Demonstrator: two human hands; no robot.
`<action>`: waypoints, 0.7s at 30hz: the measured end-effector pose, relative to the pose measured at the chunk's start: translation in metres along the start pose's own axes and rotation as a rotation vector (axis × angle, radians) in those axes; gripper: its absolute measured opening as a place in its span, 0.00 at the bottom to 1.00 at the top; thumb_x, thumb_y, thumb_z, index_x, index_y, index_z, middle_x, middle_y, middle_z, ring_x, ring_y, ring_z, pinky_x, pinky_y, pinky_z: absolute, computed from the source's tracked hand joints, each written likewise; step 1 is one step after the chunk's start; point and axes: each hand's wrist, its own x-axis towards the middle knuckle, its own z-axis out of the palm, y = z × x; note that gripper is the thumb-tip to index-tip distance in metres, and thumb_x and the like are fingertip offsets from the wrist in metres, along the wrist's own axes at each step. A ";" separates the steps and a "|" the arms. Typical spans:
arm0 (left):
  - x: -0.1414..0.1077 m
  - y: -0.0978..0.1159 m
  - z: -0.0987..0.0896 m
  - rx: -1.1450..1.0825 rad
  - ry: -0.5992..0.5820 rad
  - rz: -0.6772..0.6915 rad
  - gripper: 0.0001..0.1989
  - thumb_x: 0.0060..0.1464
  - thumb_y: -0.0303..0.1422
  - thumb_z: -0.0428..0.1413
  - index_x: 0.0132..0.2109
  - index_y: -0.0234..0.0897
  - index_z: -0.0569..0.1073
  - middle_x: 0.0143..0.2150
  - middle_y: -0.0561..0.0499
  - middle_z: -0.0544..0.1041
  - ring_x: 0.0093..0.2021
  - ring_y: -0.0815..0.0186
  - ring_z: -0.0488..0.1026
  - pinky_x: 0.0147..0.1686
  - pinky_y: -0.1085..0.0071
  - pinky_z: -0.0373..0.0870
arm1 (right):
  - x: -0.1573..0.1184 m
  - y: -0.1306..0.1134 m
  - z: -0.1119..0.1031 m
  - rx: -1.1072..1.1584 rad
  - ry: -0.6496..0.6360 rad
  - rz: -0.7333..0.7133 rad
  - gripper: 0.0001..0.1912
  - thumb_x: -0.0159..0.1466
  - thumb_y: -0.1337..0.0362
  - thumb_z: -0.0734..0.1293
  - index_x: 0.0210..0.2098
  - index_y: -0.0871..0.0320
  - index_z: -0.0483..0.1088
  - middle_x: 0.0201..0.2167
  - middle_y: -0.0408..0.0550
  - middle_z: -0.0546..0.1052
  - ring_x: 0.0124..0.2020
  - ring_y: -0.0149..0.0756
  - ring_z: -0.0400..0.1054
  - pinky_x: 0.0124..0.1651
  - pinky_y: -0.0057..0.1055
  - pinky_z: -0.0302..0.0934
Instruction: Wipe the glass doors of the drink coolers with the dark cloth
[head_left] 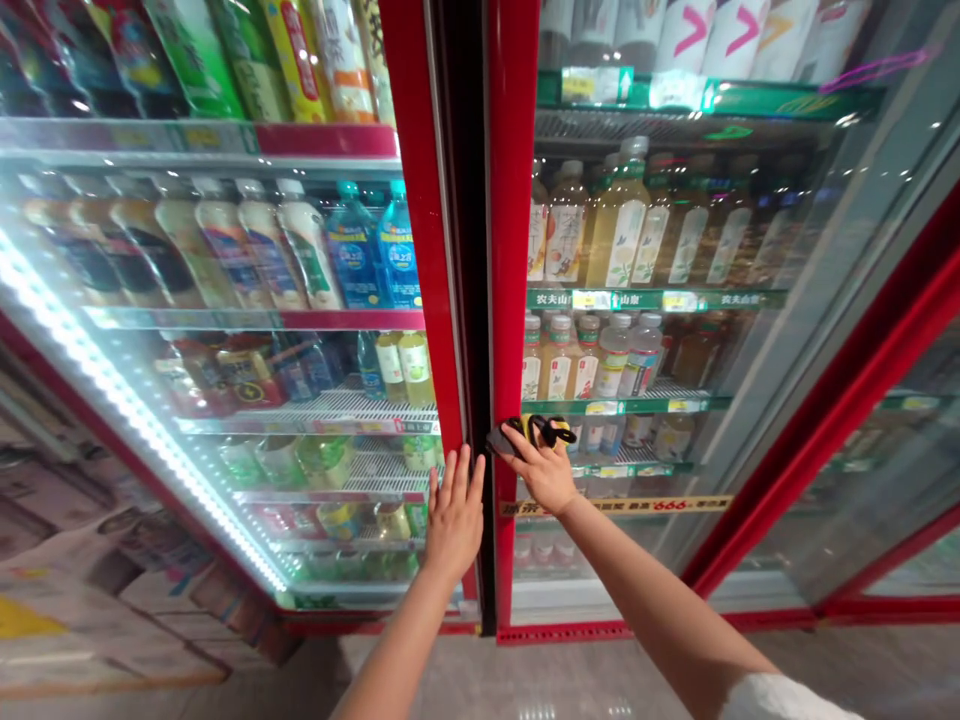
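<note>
Two red-framed glass fridge doors stand side by side, the left door frame and the right door frame parted by a dark gap. My left hand lies with fingers spread against the lower part of the left frame and glass. On the right frame rests my right hand, its fingers bent round a black and yellow bundle that looks like cloth or cord. Bottles fill the shelves behind the glass, among them blue bottles at left and a tall yellowish bottle at right.
Stacked cartons stand at the lower left beside the fridge. A bright light strip runs down the left fridge's side. Further right is another red frame. Grey floor shows below the fridges.
</note>
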 end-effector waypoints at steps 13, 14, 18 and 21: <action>0.023 -0.004 -0.012 -0.031 0.063 0.021 0.43 0.61 0.23 0.49 0.77 0.40 0.39 0.78 0.43 0.41 0.78 0.53 0.39 0.74 0.46 0.44 | 0.016 0.004 -0.025 -0.024 -0.008 -0.120 0.28 0.71 0.67 0.63 0.66 0.37 0.65 0.74 0.36 0.56 0.71 0.46 0.56 0.75 0.58 0.41; 0.024 -0.003 -0.013 -0.030 0.070 0.025 0.43 0.61 0.23 0.49 0.77 0.40 0.39 0.78 0.43 0.41 0.78 0.53 0.39 0.74 0.45 0.44 | 0.013 0.002 -0.023 -0.030 0.000 -0.096 0.30 0.70 0.68 0.64 0.67 0.36 0.63 0.74 0.36 0.56 0.71 0.46 0.56 0.75 0.58 0.42; 0.029 -0.003 -0.013 -0.014 0.091 0.044 0.42 0.61 0.22 0.49 0.77 0.40 0.39 0.78 0.43 0.42 0.78 0.54 0.39 0.74 0.46 0.45 | 0.006 0.007 -0.019 -0.032 -0.023 -0.187 0.30 0.69 0.68 0.65 0.66 0.34 0.64 0.73 0.33 0.58 0.68 0.43 0.61 0.74 0.54 0.45; 0.034 -0.002 -0.015 -0.027 0.101 0.043 0.43 0.60 0.21 0.48 0.77 0.39 0.39 0.78 0.43 0.42 0.78 0.54 0.38 0.74 0.47 0.46 | 0.014 0.023 -0.034 -0.058 -0.019 -0.143 0.30 0.70 0.68 0.63 0.67 0.33 0.63 0.74 0.32 0.56 0.67 0.42 0.61 0.75 0.53 0.42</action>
